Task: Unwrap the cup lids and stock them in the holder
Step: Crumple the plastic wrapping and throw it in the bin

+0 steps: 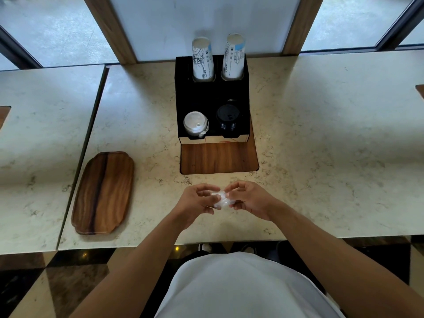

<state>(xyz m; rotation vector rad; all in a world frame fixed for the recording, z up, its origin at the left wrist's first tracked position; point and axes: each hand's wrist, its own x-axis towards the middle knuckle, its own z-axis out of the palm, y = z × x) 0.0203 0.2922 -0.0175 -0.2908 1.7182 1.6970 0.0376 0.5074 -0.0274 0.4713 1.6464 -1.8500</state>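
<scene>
A black holder [195, 97] stands at the back of the marble counter. Its front left slot holds a stack of white lids [195, 123], and its front right slot holds a stack of black lids [228, 118]. Two stacks of paper cups [203, 58] rise from the rear slots. Just above the counter in front of the holder, my left hand [197, 200] and my right hand [246, 199] both pinch a crumpled piece of clear plastic wrap [221, 199] between them. No lid shows inside the wrap.
A wooden tray [103, 191] lies on the counter to the left. A wooden inset panel [218, 158] sits under and in front of the holder. A seam [91, 138] separates this counter from another slab on the left. Windows run behind.
</scene>
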